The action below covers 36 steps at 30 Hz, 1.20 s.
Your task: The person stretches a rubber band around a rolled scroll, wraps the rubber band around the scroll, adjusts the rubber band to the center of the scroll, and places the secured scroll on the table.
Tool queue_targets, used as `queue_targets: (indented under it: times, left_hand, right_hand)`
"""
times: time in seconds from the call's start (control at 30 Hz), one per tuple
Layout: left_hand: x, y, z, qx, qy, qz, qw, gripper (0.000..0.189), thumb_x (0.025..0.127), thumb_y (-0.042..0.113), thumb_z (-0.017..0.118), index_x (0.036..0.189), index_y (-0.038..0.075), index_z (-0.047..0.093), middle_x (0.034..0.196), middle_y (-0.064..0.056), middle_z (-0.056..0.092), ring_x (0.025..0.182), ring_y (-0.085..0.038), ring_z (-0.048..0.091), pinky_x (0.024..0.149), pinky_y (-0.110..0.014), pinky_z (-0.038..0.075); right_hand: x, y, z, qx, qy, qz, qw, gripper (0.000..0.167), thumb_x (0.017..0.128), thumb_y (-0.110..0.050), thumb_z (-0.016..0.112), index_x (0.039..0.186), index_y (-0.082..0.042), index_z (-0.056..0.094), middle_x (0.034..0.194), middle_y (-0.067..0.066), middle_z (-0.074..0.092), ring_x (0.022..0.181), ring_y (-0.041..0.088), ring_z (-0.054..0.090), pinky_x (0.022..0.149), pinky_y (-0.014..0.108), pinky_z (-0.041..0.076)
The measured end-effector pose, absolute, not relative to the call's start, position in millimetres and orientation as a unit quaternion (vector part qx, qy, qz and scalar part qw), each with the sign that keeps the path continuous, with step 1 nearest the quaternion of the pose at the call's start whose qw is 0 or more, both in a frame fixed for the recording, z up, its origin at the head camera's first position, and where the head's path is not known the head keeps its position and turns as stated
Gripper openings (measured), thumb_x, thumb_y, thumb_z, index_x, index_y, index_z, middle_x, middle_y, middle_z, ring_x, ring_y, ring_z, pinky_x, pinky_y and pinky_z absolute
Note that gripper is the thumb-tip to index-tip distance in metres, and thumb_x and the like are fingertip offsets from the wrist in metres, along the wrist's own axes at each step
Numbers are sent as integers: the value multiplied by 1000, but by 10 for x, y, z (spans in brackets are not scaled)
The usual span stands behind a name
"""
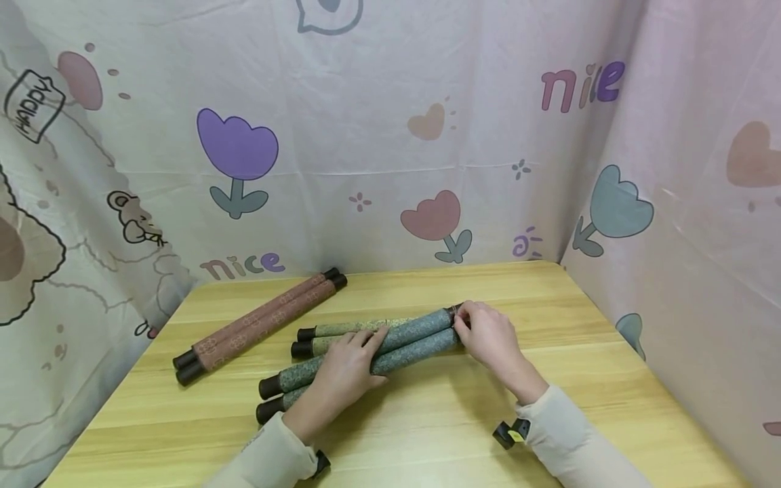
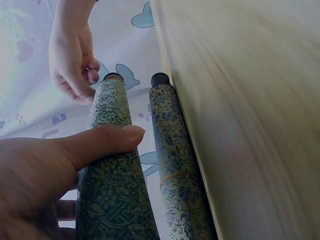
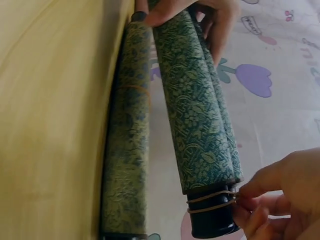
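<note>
Blue scroll [image 1: 415, 332], tip towards the far right corner of the table [image 1: 427, 427]: left hand [image 1: 350, 359] grips it, right hand [image 1: 488, 332] pinches its band [image 3: 212, 207]. From here I'd call this banding; next wants a steady hold.

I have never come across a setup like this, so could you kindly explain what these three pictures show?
There is no machine here, only a person's two bare hands. The wide picture comes from a camera worn on the head, looking forward and down; the other two come from cameras worn on each wrist.

On the wooden table lie a red double roll, off to the left, and a yellowish double roll, just behind the hands.

The left hand holds a green double roll, its thumb across the top. The right hand pinches a thin band looped around that roll's dark end.
</note>
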<state>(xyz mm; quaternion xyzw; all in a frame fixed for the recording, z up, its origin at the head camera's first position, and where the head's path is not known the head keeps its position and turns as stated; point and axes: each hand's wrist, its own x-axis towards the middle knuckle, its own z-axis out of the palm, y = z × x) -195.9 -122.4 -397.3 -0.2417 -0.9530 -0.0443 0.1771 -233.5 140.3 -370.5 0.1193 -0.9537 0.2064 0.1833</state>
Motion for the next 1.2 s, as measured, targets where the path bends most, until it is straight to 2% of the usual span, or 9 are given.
queue_targets:
  times: [0.13,0.23,0.33,0.43,0.5,0.67,0.8,0.9,1.2]
  left_hand:
    - [-1924,-1217,-3943,-251,-949,-21,192,91,67,42,89,143,12,50,126,-16,60,109,-39,59,83,-58,51]
    - [-1883,-1208,-3903,-265,-941,-1,210,90,67,38,90,143,13,49,126,-16,58,108,-40,58,82,-58,51]
    - [-1843,-1187,-3883,-282,-933,22,221,78,76,26,86,144,14,48,128,-15,58,107,-39,58,82,-57,51]
    - [-1800,-1142,-3886,-295,-927,49,228,68,84,17,78,145,15,48,128,-13,57,107,-38,57,83,-55,51]
    - [-1763,-1106,-3880,-300,-921,64,241,66,85,15,76,145,16,47,127,-12,58,107,-38,57,84,-54,51]
    - [-1727,-1080,-3848,-279,-925,56,251,74,79,25,82,145,17,49,127,-12,59,108,-38,57,84,-55,51]
    - [-1766,-1127,-3825,-240,-942,7,236,85,71,35,88,144,15,50,130,-14,58,108,-40,58,82,-57,50]
    - [-1809,-1168,-3815,-226,-940,-18,255,88,67,36,91,143,15,52,128,-14,59,105,-39,58,79,-58,51]
    - [-1909,-1289,-3756,-220,-925,-75,300,88,64,37,92,140,11,56,122,-15,61,102,-39,60,77,-58,52]
  right_hand:
    - [-2316,1415,-3634,127,-943,260,163,12,98,-16,57,93,-7,64,66,-2,58,51,13,48,53,34,41]
    - [-2320,1421,-3584,124,-940,286,139,14,99,-15,54,95,-6,64,67,-3,58,52,13,48,58,35,42]
    - [-2339,1410,-3571,118,-940,295,123,16,99,-16,53,94,-7,64,71,-2,59,56,14,49,60,35,43]
    - [-2342,1379,-3599,123,-943,280,127,15,98,-15,54,93,-8,66,69,-3,59,54,12,49,56,33,43]
    - [-2324,1341,-3627,140,-945,261,141,14,97,-15,56,91,-7,66,65,-5,57,50,11,47,53,32,43]
    - [-2258,1243,-3677,198,-932,215,216,8,93,-12,62,86,-10,66,60,-9,54,48,8,45,50,31,43]
    - [-2183,1218,-3638,226,-914,211,263,5,92,-11,66,87,-10,66,65,-6,58,51,8,48,51,30,44]
    - [-2123,1195,-3614,228,-909,195,288,4,91,-10,68,88,-9,65,68,-4,60,54,12,52,50,31,45]
    - [-2026,1165,-3591,211,-897,172,348,8,86,-11,73,88,-12,66,76,-3,66,63,18,58,51,33,47]
